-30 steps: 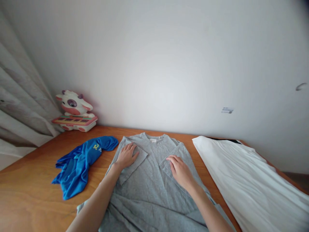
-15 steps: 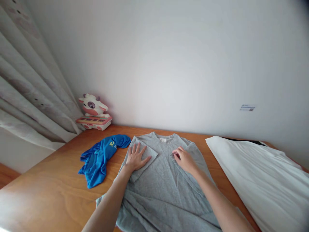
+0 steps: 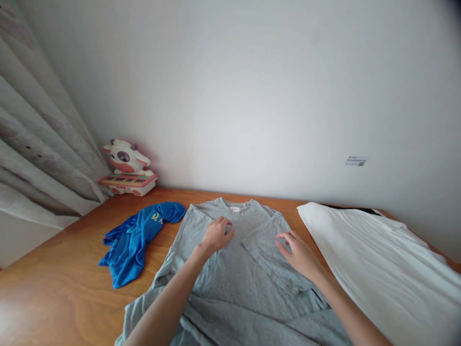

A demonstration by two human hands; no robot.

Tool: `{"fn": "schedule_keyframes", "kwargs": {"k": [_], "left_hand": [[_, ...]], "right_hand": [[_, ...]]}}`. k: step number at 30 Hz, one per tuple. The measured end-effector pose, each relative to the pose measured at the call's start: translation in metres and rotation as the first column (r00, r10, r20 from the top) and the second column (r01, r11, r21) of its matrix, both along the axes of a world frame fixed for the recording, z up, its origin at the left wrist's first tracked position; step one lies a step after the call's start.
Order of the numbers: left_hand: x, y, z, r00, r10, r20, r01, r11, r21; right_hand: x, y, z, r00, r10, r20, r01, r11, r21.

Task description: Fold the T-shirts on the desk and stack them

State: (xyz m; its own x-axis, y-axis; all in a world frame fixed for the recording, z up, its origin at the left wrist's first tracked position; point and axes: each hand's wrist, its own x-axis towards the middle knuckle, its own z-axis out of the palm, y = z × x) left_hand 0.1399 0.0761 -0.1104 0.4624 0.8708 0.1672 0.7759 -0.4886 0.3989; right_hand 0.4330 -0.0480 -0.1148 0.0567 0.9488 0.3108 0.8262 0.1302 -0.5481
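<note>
A grey T-shirt lies on the wooden surface with its collar toward the wall and a white label at the neck. Both its sleeves are folded inward over the chest, and its lower part is bunched in creases near me. Over the left sleeve is my left hand, its fingers bent and the thumb apart, holding nothing. My right hand is by the folded right sleeve, with fingers spread and no cloth between them. Whether either hand touches the fabric is hard to tell.
A crumpled blue garment with a yellow print lies to the left. Behind it, a cow-shaped toy keyboard stands by the curtain. White cloth covers the right side. A wall with a small label rises behind.
My left hand has risen from lying flat on the left sleeve and curled its fingers. My right hand has let go of the right sleeve's edge and moved outward. The view has turned slightly right.
</note>
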Motion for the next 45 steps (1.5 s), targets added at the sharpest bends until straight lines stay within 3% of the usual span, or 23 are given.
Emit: {"fn": "schedule_keyframes", "kwargs": {"k": [3, 7, 10, 14, 21, 26, 32, 37, 42, 45], "left_hand": [[0.066, 0.008, 0.001, 0.996, -0.082, 0.023, 0.083, 0.993, -0.085], [0.142, 0.024, -0.004, 0.996, -0.080, 0.024, 0.083, 0.976, -0.203], [0.177, 0.034, -0.006, 0.999, -0.044, -0.011, 0.039, 0.963, -0.267], [0.201, 0.049, -0.005, 0.998, -0.026, -0.055, 0.008, 0.951, -0.308], [0.225, 0.068, -0.001, 0.994, -0.107, -0.035, 0.092, 0.952, -0.292], [0.231, 0.050, -0.002, 0.994, -0.109, -0.010, 0.106, 0.978, -0.179], [0.224, 0.001, -0.021, 0.989, -0.119, -0.085, 0.113, 0.991, -0.073], [0.222, -0.007, -0.039, 0.982, -0.159, -0.100, 0.154, 0.986, -0.059], [0.214, 0.001, -0.034, 0.970, -0.240, -0.050, 0.239, 0.971, -0.013], [0.184, 0.003, -0.023, 0.948, -0.316, -0.022, 0.317, 0.949, 0.007]], "right_hand": [[0.000, -0.055, -0.003, 1.000, 0.031, -0.001, -0.031, 0.999, 0.022], [0.004, -0.111, -0.021, 0.998, -0.041, 0.055, 0.037, 0.996, 0.085], [0.008, -0.126, -0.035, 0.989, -0.054, 0.137, 0.036, 0.991, 0.128], [0.005, -0.124, -0.044, 0.967, -0.061, 0.246, 0.016, 0.984, 0.179], [0.002, -0.124, -0.046, 0.957, -0.099, 0.272, 0.048, 0.981, 0.189], [0.003, -0.125, -0.043, 0.958, -0.069, 0.280, 0.027, 0.988, 0.149], [0.003, -0.126, -0.044, 0.955, -0.076, 0.286, 0.031, 0.987, 0.156], [0.005, -0.125, -0.050, 0.949, -0.083, 0.305, 0.035, 0.986, 0.160], [0.006, -0.123, -0.051, 0.942, -0.093, 0.322, 0.030, 0.980, 0.197], [0.007, -0.122, -0.051, 0.938, -0.080, 0.337, 0.000, 0.974, 0.229]]}}
